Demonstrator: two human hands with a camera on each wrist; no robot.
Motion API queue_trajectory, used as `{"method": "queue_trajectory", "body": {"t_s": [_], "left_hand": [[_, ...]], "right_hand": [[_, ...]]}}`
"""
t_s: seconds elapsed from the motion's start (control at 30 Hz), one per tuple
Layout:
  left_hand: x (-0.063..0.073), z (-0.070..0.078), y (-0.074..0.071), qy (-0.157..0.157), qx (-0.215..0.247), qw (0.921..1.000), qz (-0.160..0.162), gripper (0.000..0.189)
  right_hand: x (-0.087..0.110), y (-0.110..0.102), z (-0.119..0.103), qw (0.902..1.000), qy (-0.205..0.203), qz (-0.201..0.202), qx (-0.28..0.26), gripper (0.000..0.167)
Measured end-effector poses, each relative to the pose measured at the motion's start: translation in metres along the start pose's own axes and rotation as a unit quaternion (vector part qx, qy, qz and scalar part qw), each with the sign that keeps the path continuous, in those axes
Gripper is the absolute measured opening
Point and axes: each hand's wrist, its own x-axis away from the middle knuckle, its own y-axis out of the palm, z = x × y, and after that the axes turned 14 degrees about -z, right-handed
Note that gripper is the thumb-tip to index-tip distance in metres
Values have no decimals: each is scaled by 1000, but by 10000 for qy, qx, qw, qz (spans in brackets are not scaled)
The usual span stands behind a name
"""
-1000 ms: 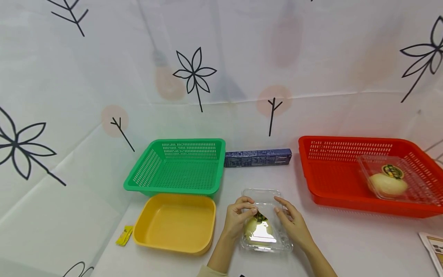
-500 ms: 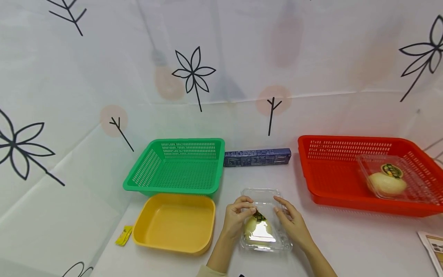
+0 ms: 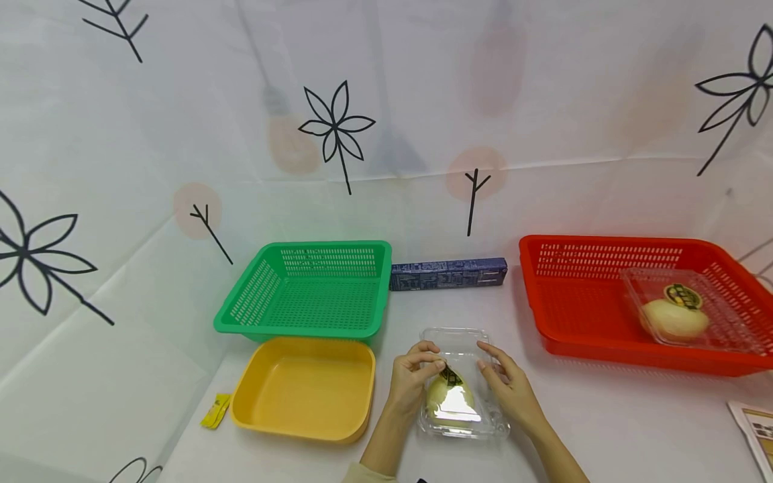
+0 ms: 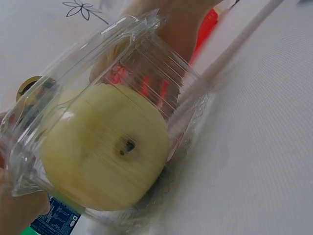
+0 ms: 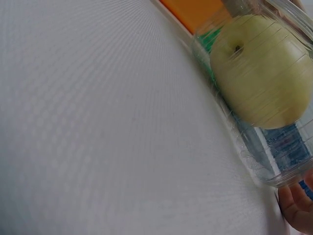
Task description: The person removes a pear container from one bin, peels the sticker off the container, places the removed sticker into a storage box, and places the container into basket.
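Observation:
A clear plastic clamshell box (image 3: pixel 483 426) lies on the white table in front of me, with a pale yellow-green fruit (image 4: pixel 105 147), like an apple or pear, inside. A round dark and gold sticker (image 3: pixel 450 376) is at the lid above the fruit. My left hand (image 3: pixel 410 379) reaches over the box's left side and pinches the sticker's edge between thumb and fingertips. On the opposite side, my right hand (image 3: pixel 510 389) holds the box, thumb and index finger over the lid; curled fingers (image 5: pixel 296 208) show beside the box in the right wrist view.
To the left stand a yellow basin (image 3: pixel 302 429) and, behind it, a green basket (image 3: pixel 332 331). A red basket (image 3: pixel 580 352) at the right holds another boxed fruit (image 3: pixel 673 318) with a sticker. A long blue box (image 3: pixel 447 274) lies at the back. Yellow sachets (image 3: pixel 215 410) are far left.
Both hands stay almost in place on the box. The left fingertips shift slightly at the sticker, and a little more of it shows.

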Motion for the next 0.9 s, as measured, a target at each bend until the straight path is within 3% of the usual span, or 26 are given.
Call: {"method": "queue_trajectory", "body": {"t_s": [0.67, 0.9], "left_hand": [[1, 0, -2, 42, 202, 9998, 43, 30], [1, -1, -2, 40, 231, 9997, 64, 14]], "right_hand": [[-1, 1, 1, 10000, 77, -19, -50, 37], [-1, 0, 1, 9999, 113, -20, -5, 37]]}}
